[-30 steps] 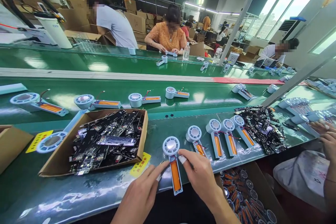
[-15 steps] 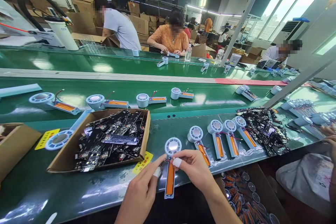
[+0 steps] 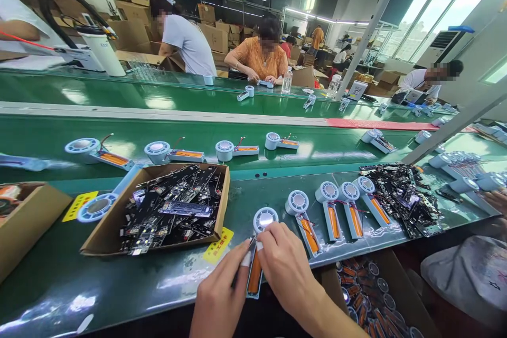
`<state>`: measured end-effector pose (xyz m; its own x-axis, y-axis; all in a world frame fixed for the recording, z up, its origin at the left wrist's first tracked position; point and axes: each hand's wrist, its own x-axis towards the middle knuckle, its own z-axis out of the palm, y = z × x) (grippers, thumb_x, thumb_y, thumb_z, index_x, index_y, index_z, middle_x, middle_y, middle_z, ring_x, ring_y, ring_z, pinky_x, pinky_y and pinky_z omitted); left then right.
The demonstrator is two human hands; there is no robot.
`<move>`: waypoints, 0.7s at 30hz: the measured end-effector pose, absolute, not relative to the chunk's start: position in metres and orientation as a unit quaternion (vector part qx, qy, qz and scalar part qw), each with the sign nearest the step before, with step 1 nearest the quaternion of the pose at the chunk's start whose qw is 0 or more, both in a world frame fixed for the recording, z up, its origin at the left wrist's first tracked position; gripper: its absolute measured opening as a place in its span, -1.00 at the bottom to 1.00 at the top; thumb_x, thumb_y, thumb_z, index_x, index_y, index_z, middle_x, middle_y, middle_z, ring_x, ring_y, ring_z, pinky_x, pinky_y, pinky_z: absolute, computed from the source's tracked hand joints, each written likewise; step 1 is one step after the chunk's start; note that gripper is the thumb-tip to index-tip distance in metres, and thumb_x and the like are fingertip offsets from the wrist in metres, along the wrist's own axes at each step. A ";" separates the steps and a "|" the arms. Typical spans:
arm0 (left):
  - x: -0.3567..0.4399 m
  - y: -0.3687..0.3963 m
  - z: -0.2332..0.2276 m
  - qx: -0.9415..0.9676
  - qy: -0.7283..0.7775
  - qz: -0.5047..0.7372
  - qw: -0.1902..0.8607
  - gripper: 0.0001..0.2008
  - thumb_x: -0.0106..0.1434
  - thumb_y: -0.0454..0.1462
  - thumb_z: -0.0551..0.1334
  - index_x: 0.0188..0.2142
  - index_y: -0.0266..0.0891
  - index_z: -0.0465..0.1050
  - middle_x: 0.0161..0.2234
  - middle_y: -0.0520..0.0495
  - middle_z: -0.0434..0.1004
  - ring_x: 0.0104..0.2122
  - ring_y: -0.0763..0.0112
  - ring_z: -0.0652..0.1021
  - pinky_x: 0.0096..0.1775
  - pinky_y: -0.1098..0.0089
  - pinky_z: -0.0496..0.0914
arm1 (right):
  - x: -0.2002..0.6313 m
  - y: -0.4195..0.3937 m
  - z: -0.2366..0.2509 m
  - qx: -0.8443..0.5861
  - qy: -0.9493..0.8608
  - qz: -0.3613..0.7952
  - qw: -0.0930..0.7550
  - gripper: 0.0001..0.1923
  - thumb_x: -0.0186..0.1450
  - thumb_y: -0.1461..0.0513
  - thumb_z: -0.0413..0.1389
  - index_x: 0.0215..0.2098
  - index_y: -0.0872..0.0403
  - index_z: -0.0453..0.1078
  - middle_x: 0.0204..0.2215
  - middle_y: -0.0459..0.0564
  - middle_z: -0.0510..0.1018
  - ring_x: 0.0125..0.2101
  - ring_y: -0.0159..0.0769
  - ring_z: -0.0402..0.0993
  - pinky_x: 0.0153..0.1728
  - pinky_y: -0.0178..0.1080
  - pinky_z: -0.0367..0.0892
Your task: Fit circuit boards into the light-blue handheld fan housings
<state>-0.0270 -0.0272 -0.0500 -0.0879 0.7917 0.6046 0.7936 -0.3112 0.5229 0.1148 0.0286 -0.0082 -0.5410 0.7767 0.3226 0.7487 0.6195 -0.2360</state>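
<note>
Two hands now meet over one pale blue fan, the left hand on one side of its handle and the right hand on the other. Half a second ago the right fingers pinched at the neck with the palm turned more to view; now they are curled and bunched over that spot, hiding the neck and much of the upper handle. The left index finger and thumb lie narrowly apart beside it, their tips close to the right thumb. Something thin and dark shows between the tips, too small to name, and I cannot tell whether either set of fingers grips it. The fan has also swung slightly: its round head lies just beyond the fingers, while its handle, with an orange strip inside, runs back between the hands to the near edge of the worktop.

This tighter huddle suggests close work at the neck, perhaps on the wiring, with the fan resting flat meanwhile. Four similar fans to the right of the fingers show loose wires, and appear untouched. Left of the fingers, well apart, a carton holds circuit boards, none visibly seated in this handle.
</note>
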 end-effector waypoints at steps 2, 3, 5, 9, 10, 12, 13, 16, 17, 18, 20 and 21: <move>-0.026 -0.028 -0.054 -0.702 -0.556 -0.440 0.069 -0.71 0.41 -0.33 0.09 -0.01 -0.30 0.54 -0.08 -0.18 0.69 -0.14 0.31 0.69 -0.02 0.44 0.54 | 0.113 0.027 -0.006 -0.438 -0.878 0.006 0.195 -0.81 0.29 0.46 0.11 -0.36 0.07 0.37 -0.37 0.01 0.48 -0.40 -0.19 0.38 -0.43 -0.21 0.28; -0.026 -0.027 -0.054 -0.712 -0.544 -0.435 0.090 -0.70 0.41 -0.34 0.09 0.01 -0.31 0.53 -0.06 -0.20 0.68 -0.11 0.31 0.69 0.00 0.43 0.52 | 0.113 0.028 -0.005 -0.437 -0.878 0.006 0.198 -0.81 0.30 0.46 0.11 -0.36 0.08 0.37 -0.36 0.00 0.48 -0.40 -0.19 0.38 -0.43 -0.21 0.29; -0.030 -0.024 -0.053 -0.727 -0.529 -0.427 0.094 -0.70 0.42 -0.35 0.09 0.02 -0.33 0.52 -0.05 -0.21 0.67 -0.09 0.32 0.68 0.02 0.45 0.50 | 0.117 0.031 -0.004 -0.426 -0.879 0.036 0.209 -0.83 0.33 0.45 0.10 -0.32 0.08 0.39 -0.32 0.00 0.49 -0.36 -0.20 0.41 -0.38 -0.22 0.33; -0.043 -0.013 -0.042 -0.745 -0.499 -0.441 0.029 -0.71 0.42 -0.34 0.07 -0.03 -0.29 0.54 -0.13 -0.12 0.71 -0.18 0.41 0.70 -0.02 0.53 0.51 | 0.129 0.047 -0.004 -0.387 -0.878 0.148 0.241 -0.77 0.38 0.41 0.09 -0.04 0.09 0.42 -0.18 0.02 0.53 -0.20 -0.22 0.47 -0.20 -0.24 0.40; -0.046 -0.010 -0.039 -0.748 -0.493 -0.445 0.014 -0.71 0.42 -0.34 0.07 -0.04 -0.28 0.55 -0.15 -0.09 0.72 -0.20 0.43 0.70 -0.04 0.55 0.51 | 0.132 0.051 -0.005 -0.371 -0.878 0.174 0.246 -0.74 0.39 0.40 0.09 0.01 0.08 0.42 -0.16 0.02 0.53 -0.18 -0.23 0.47 -0.17 -0.25 0.40; -0.052 -0.006 -0.033 -0.749 -0.485 -0.452 -0.014 -0.72 0.41 -0.33 0.08 -0.08 -0.26 0.58 -0.17 -0.06 0.72 -0.22 0.45 0.71 -0.06 0.58 0.50 | 0.136 0.057 -0.006 -0.341 -0.881 0.211 0.251 -0.74 0.41 0.38 0.07 0.02 0.06 0.44 -0.15 0.02 0.53 -0.16 -0.25 0.47 -0.13 -0.27 0.40; -0.055 -0.004 -0.032 -0.749 -0.483 -0.453 -0.030 -0.72 0.41 -0.32 0.09 -0.09 -0.25 0.59 -0.18 -0.05 0.73 -0.23 0.46 0.71 -0.07 0.60 0.50 | 0.137 0.059 -0.007 -0.329 -0.883 0.221 0.251 -0.77 0.41 0.37 0.06 -0.02 0.06 0.47 -0.16 0.01 0.53 -0.16 -0.26 0.46 -0.12 -0.27 0.39; -0.059 -0.001 -0.030 -0.747 -0.473 -0.462 -0.069 -0.73 0.39 -0.32 0.13 -0.12 -0.23 0.63 -0.19 -0.03 0.73 -0.23 0.47 0.71 -0.06 0.62 0.48 | 0.136 0.059 -0.010 -0.315 -0.886 0.224 0.255 -0.81 0.42 0.35 0.06 -0.12 0.07 0.50 -0.21 0.01 0.53 -0.19 -0.26 0.44 -0.15 -0.27 0.36; -0.060 0.000 -0.031 -0.745 -0.470 -0.466 -0.081 -0.73 0.38 -0.31 0.14 -0.12 -0.22 0.63 -0.18 -0.03 0.73 -0.22 0.47 0.71 -0.06 0.62 0.47 | 0.135 0.058 -0.009 -0.314 -0.887 0.222 0.255 -0.82 0.42 0.36 0.06 -0.14 0.08 0.51 -0.23 0.01 0.54 -0.21 -0.26 0.43 -0.16 -0.27 0.35; -0.060 0.000 -0.032 -0.740 -0.472 -0.470 -0.094 -0.74 0.37 -0.30 0.15 -0.13 -0.21 0.64 -0.18 -0.03 0.73 -0.22 0.45 0.71 -0.06 0.61 0.48 | 0.134 0.057 -0.008 -0.316 -0.887 0.220 0.254 -0.82 0.41 0.36 0.07 -0.15 0.08 0.51 -0.24 0.00 0.54 -0.22 -0.26 0.42 -0.17 -0.27 0.34; -0.058 0.000 -0.038 -0.718 -0.488 -0.479 -0.128 -0.75 0.36 -0.25 0.18 -0.15 -0.18 0.66 -0.20 -0.02 0.73 -0.24 0.42 0.71 -0.10 0.58 0.51 | 0.134 0.057 0.000 -0.328 -0.888 0.220 0.235 -0.83 0.39 0.38 0.08 -0.17 0.09 0.51 -0.25 0.00 0.54 -0.22 -0.26 0.42 -0.18 -0.27 0.33; -0.057 0.000 -0.042 -0.702 -0.501 -0.484 -0.151 -0.76 0.36 -0.21 0.19 -0.16 -0.16 0.66 -0.22 -0.01 0.73 -0.27 0.41 0.71 -0.14 0.57 0.53 | 0.134 0.060 0.006 -0.329 -0.892 0.228 0.212 -0.84 0.38 0.38 0.10 -0.18 0.10 0.51 -0.26 0.00 0.55 -0.21 -0.26 0.43 -0.18 -0.28 0.34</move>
<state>-0.0570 0.0004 -0.0425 0.0307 0.8490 0.5275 0.5568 -0.4528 0.6964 0.1338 0.0600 0.0060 -0.6935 0.6833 0.2285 0.4899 0.6798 -0.5458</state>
